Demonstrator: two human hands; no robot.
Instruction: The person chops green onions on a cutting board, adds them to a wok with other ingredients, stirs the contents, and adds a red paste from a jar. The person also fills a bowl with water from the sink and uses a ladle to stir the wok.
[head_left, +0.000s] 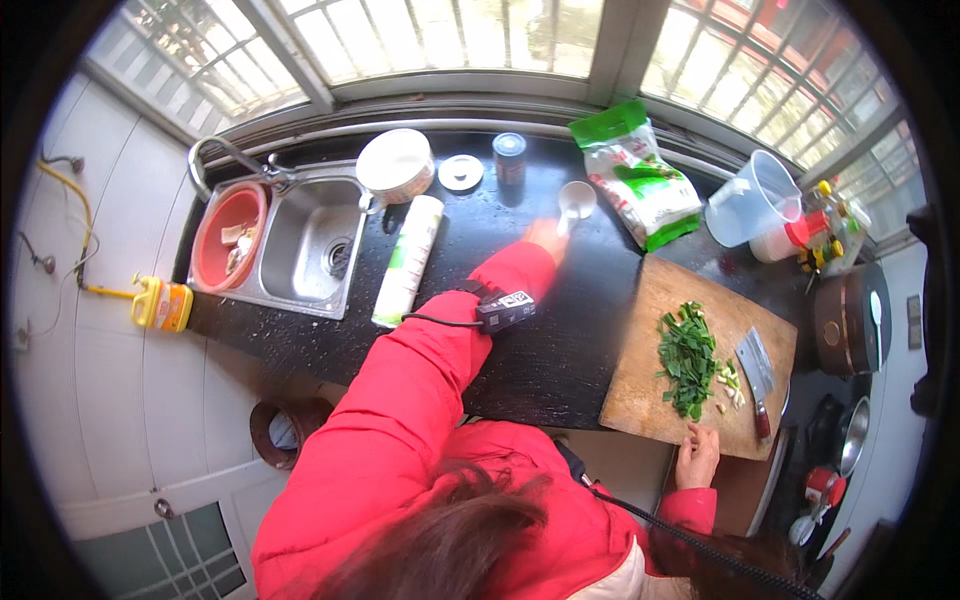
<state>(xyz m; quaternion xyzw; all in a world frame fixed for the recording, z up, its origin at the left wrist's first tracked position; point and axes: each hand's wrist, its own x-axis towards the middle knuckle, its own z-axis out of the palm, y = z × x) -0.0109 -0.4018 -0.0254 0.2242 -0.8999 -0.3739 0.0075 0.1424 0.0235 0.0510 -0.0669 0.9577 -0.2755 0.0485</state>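
My left hand (546, 238), blurred, reaches across the black countertop (540, 352) with its fingers at the handle of a small white cup (577, 199). My right hand (697, 459) rests at the front edge of a wooden cutting board (637, 375), fingers loosely bent and holding nothing. On the board lies a pile of chopped green leaves (686, 360), close beyond the right fingertips. Small pale chopped pieces (730, 382) sit beside the pile. To their right is a cleaver (756, 364) with a dark red handle.
A green and white bag (641, 180) leans near the window. A lidded jar (510, 159), a white lid (460, 173), a large white mug (395, 166) and a paper towel roll (409, 261) stand leftward. The sink (304, 240) holds a red basin (217, 259). A clear pitcher (752, 201) is at right.
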